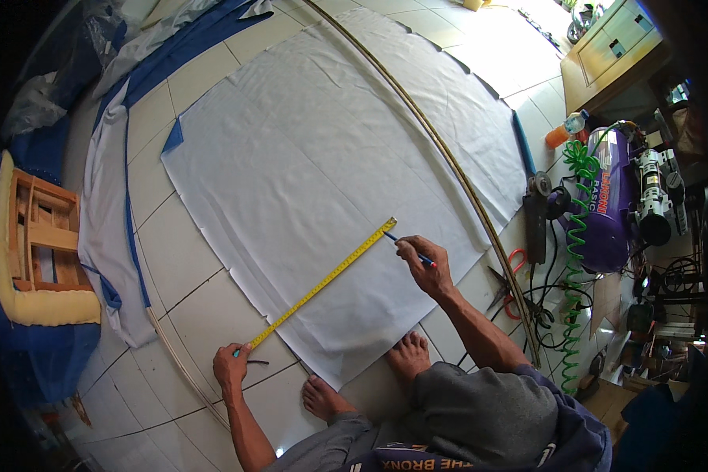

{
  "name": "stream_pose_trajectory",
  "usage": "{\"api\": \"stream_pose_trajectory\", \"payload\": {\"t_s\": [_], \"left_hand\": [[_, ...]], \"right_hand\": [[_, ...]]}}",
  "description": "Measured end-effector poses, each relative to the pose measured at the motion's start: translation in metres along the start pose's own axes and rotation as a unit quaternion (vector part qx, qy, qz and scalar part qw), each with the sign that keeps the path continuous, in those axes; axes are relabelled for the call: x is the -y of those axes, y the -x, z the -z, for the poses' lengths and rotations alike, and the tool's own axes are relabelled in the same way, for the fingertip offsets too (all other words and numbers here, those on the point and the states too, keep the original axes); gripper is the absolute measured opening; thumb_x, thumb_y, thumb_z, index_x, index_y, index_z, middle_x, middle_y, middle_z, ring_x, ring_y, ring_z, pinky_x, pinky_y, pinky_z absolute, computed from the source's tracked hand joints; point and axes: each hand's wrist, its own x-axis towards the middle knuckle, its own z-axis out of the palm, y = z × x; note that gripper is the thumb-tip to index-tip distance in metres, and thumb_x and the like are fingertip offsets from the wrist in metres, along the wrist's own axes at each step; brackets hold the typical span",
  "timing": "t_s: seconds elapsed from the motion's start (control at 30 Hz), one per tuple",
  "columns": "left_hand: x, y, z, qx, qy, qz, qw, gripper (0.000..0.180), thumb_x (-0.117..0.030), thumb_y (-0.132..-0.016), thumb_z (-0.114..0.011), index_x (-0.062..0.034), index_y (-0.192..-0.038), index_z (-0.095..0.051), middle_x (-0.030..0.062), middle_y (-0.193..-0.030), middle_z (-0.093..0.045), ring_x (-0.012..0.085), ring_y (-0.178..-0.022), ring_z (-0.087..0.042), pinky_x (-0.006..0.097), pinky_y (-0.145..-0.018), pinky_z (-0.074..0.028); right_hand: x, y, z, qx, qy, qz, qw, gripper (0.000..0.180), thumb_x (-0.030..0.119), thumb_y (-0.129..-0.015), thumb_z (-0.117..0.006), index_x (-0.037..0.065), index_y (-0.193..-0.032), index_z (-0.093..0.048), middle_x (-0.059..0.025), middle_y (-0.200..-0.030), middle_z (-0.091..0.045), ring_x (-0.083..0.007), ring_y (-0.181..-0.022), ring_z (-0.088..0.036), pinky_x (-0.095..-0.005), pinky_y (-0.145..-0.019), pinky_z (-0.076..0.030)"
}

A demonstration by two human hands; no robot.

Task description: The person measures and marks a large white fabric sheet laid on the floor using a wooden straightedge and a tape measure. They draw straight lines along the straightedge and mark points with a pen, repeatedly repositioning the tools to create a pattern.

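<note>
A large sheet of white-backed fabric (291,181) lies spread on the floor, one far-left corner folded over to show blue. Across its near part runs a yellow tape measure (322,285), drawn out at a slant. My left hand (230,366) is closed around the tape's case, just off the fabric's left edge; a dark strap hangs from it. My right hand (426,266) grips a dark blue pencil (413,250), its point on the fabric close to the tape's far end. Both my bare feet are at the fabric's near edge.
A long thin rod (440,145) arcs over the fabric's right side. Right of it are red-handled scissors (511,285), an angle grinder (536,212), a purple air compressor (606,204) with a green coiled hose (576,244), and a bottle (566,130). A blue padded wooden frame (51,236) stands left.
</note>
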Motion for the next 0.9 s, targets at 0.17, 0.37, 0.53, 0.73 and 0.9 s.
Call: {"api": "stream_pose_trajectory", "payload": {"t_s": [0.17, 0.37, 0.53, 0.73, 0.9], "left_hand": [[0.013, 0.006, 0.007, 0.005, -0.009, 0.025, 1.000, 0.041, -0.049, -0.089, -0.077, -0.0107, -0.102, -0.080, 0.0192, -0.093, -0.068, 0.0383, -0.089, -0.068, 0.050, -0.077, -0.054], [0.028, 0.012, 0.012, 0.012, -0.019, 0.043, 0.999, 0.043, -0.049, -0.087, -0.079, -0.0089, -0.103, -0.080, 0.0208, -0.096, -0.071, 0.0380, -0.092, -0.070, 0.048, -0.080, -0.055], [0.035, 0.010, 0.006, 0.003, -0.021, 0.046, 0.999, 0.041, -0.049, -0.088, -0.078, -0.0106, -0.102, -0.080, 0.0194, -0.094, -0.069, 0.0373, -0.090, -0.068, 0.049, -0.079, -0.054], [0.039, 0.006, 0.006, 0.006, -0.022, 0.025, 0.999, 0.042, -0.050, -0.086, -0.078, -0.0111, -0.102, -0.081, 0.0197, -0.094, -0.070, 0.0384, -0.090, -0.069, 0.049, -0.078, -0.055], [0.035, 0.007, 0.008, 0.018, -0.012, 0.029, 0.999, 0.041, -0.050, -0.086, -0.078, -0.0116, -0.102, -0.081, 0.0202, -0.094, -0.070, 0.0383, -0.089, -0.069, 0.049, -0.078, -0.055]], "right_hand": [[0.000, -0.003, 0.005, -0.098, -0.088, -0.023, 0.991, 0.028, 0.016, -0.104, -0.061, 0.000, -0.128, -0.066, -0.0147, -0.103, -0.073, -0.0179, -0.085, -0.071, -0.0315, -0.078, -0.057], [-0.003, -0.012, 0.009, -0.092, -0.022, 0.000, 0.995, 0.028, 0.016, -0.104, -0.063, 0.001, -0.127, -0.067, -0.0133, -0.107, -0.068, -0.0180, -0.085, -0.070, -0.0324, -0.079, -0.055], [-0.002, -0.016, -0.001, -0.077, -0.020, 0.007, 0.997, 0.029, 0.018, -0.104, -0.062, 0.000, -0.126, -0.067, -0.0133, -0.104, -0.068, -0.0175, -0.083, -0.069, -0.0327, -0.077, -0.055], [0.012, -0.031, -0.008, -0.051, -0.064, -0.019, 0.996, 0.029, 0.019, -0.104, -0.061, -0.002, -0.123, -0.068, -0.0153, -0.109, -0.071, -0.0195, -0.088, -0.071, -0.0331, -0.080, -0.056], [0.032, -0.049, -0.015, 0.048, -0.043, -0.010, 0.998, 0.027, 0.017, -0.103, -0.062, -0.001, -0.121, -0.071, -0.0165, -0.110, -0.075, -0.0220, -0.093, -0.072, -0.0351, -0.085, -0.057]]}}
